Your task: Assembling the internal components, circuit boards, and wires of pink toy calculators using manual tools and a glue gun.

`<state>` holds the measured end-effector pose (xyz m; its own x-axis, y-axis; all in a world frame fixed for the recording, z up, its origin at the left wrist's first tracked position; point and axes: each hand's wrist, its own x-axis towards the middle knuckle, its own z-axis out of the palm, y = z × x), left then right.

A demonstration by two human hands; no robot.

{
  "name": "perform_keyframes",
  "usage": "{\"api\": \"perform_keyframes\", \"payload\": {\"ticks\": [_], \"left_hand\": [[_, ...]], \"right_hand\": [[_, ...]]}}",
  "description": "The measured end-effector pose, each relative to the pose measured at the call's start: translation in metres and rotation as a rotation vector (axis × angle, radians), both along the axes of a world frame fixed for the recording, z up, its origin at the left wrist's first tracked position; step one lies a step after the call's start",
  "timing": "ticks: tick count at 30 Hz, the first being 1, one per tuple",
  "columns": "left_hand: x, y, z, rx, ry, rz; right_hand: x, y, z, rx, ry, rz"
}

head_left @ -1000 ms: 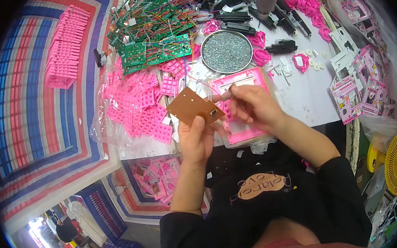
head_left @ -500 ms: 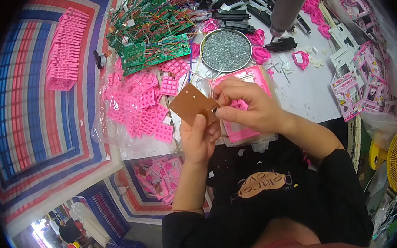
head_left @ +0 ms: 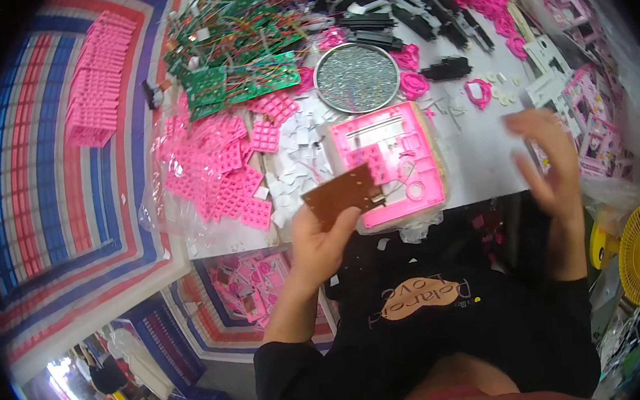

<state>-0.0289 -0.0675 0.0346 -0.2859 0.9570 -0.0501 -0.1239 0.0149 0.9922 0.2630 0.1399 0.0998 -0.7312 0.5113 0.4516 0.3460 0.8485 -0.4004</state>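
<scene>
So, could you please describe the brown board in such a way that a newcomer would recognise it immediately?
On the white table, find the big pink case in front of the person. In this view, the left hand holds the board over the case's near left corner. Its visible face is brown, unlike the green boards heaped at the far left.

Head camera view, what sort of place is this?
Probably an assembly workshop: green circuit boards with wires and pink plastic keypads lie heaped on the white table, and the person's left hand holds a flat brown board.
</scene>
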Motion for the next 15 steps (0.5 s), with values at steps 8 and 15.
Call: {"api": "perform_keyframes", "payload": {"ticks": [8,15], "left_hand": [[0.026,0.009,0.007,0.064,-0.020,-0.094],[0.018,0.009,0.005,0.147,0.473,-0.315]], "right_hand": [[-0.028,-0.036,-0.017,-0.654,-0.483,0.562],[-0.002,0.005,0.021,-0.216,-0.462,0.364]]}}
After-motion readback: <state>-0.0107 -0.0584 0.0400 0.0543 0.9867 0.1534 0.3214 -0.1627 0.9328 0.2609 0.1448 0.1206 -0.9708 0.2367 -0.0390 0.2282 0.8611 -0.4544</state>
